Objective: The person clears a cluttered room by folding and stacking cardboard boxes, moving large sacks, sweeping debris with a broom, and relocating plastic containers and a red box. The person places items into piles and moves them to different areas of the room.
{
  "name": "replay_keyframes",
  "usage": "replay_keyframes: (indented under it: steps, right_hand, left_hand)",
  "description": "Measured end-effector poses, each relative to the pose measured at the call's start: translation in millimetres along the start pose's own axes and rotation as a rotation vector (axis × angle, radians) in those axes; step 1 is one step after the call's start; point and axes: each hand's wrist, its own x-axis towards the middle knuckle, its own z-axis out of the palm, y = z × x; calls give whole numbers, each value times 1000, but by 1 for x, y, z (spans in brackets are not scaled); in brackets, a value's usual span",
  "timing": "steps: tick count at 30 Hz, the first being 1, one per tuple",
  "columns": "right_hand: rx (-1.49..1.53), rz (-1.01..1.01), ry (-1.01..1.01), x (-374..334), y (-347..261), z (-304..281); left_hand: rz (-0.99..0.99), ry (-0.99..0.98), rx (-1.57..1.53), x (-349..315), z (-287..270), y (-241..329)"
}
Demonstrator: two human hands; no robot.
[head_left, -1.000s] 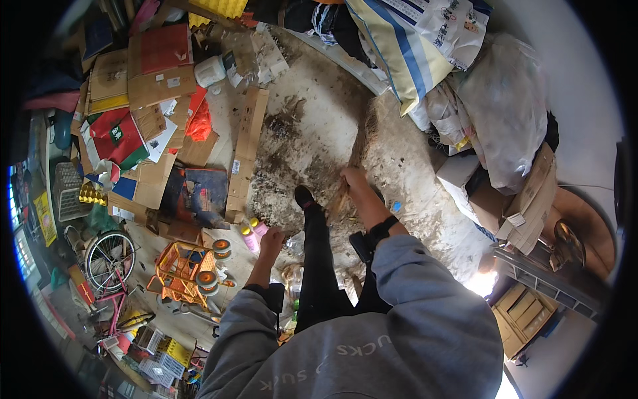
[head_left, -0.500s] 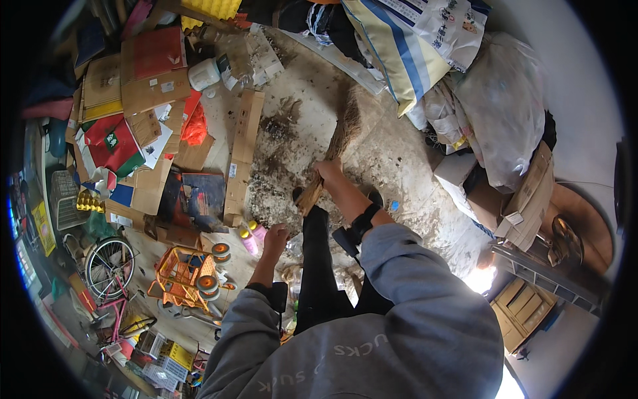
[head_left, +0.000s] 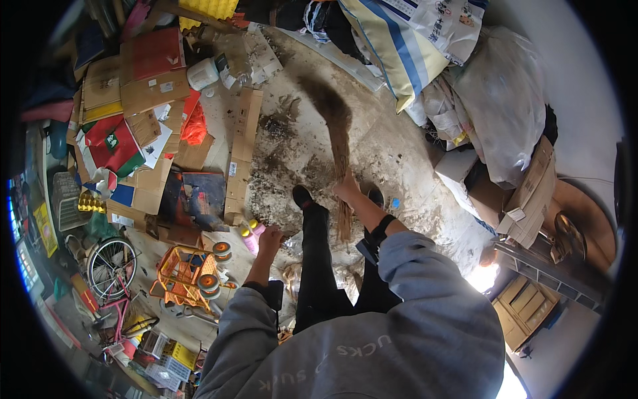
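My right hand (head_left: 347,187) is wrapped round the handle of a brown straw broom (head_left: 337,136). The broom's bristle end is blurred and curves to the far left, over the dirty concrete floor. Below the hand, the handle's butt sticks out between my legs. My left hand (head_left: 268,241) hangs at the left with its fingers curled in, and nothing shows in it. Just beside it stand pink bottles (head_left: 250,238) with yellow caps. Dark loose dirt (head_left: 278,126) lies on the floor left of the broom.
A long flattened cardboard strip (head_left: 242,156) borders the dirt on the left, with stacked cardboard (head_left: 153,90) beyond. An orange toy cart (head_left: 183,272) and a pink bicycle (head_left: 111,269) stand lower left. On the right are bulging plastic sacks (head_left: 502,100) and an open carton (head_left: 482,193).
The broom has swung from leaning far right to sweeping far left, its bristles now over the floor's middle. My right hand has shifted right and nearer; my left hand has moved slightly left.
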Motion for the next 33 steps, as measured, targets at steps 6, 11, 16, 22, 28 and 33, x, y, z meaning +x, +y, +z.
replay_keyframes:
  steps: [6, 11, 16, 22, 28, 33]
  right_hand:
    - [278, -224, -123, -78, 119, -29]
    - [848, -31, 100, -126, 194, -34]
    - [1449, -15, 9, -49, 255, -100]
    - [449, 189, -29, -53, 289, -38]
    - [519, -21, -228, -108, 310, -82]
    - [773, -133, 14, -82, 302, -115]
  left_hand:
    - [62, -45, 107, -4, 14, -1]
    - [125, -42, 136, -15, 29, 22]
    - [111, -2, 122, -35, 67, 2]
    - [-50, -36, 155, -77, 156, -56]
    - [143, -131, 162, -113, 234, -42]
    - [371, -26, 211, -128, 244, -9]
